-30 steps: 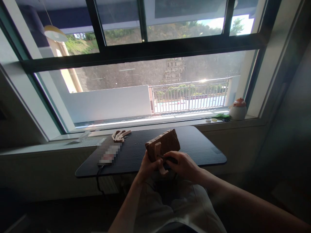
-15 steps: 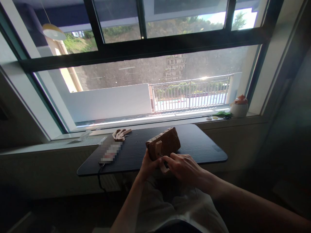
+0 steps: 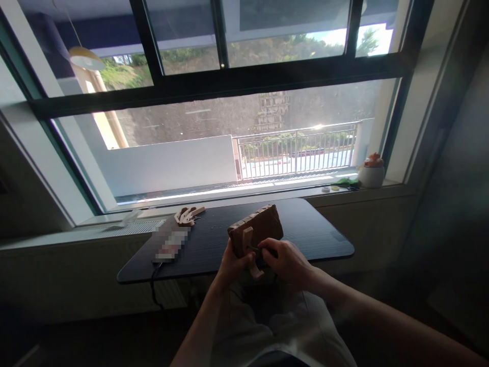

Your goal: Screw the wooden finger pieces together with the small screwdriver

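A brown wooden board [image 3: 262,228] is propped on the near edge of the dark table [image 3: 313,239], tilted up towards me. A pale wooden hook [image 3: 249,251] stands against its front face. My left hand [image 3: 231,265] grips the board's lower left corner from below. My right hand [image 3: 286,260] is closed round a thin dark tool [image 3: 263,251] whose tip meets the hook. Several more pale wooden hooks [image 3: 188,214] lie in a small pile at the table's far left.
A blurred flat object [image 3: 171,245] with a cable lies on the table's left part. On the sill at the right stand a white pot [image 3: 370,173] and small green and round bits [image 3: 344,184]. A big window rises behind the table.
The view shifted slightly. My right hand pulled back a little and its fingers curled tighter round the dark tool at the hook. The board and my left hand stayed in place.
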The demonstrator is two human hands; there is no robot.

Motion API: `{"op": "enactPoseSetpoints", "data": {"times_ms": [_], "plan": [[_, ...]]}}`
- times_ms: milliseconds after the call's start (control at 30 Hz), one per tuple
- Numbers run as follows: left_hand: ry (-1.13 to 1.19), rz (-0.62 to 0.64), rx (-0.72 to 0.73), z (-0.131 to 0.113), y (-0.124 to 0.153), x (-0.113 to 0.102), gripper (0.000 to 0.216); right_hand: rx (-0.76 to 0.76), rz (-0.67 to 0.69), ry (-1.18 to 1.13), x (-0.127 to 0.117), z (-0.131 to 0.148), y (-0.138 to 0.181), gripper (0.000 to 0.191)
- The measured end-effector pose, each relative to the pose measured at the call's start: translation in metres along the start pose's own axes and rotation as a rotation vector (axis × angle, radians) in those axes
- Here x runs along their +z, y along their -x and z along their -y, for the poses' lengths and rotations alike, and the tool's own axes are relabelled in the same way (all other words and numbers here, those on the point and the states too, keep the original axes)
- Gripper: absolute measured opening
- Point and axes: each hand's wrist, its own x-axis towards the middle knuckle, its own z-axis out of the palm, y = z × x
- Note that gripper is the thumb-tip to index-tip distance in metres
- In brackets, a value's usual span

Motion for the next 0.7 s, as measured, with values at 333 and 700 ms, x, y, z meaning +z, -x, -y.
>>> {"op": "enactPoseSetpoints", "data": {"times_ms": [333,700], "plan": [[-0.008,-0.019,0.022,-0.007,0.002,0.003,0.065,-0.355,0.094,0.436,-0.007,0.010,0.008,0.018],[-0.002,0.020,-0.024,-0.007,0.002,0.001,0.067,-0.015,-0.046,-0.007,0.004,-0.008,-0.001,0.024]]}}
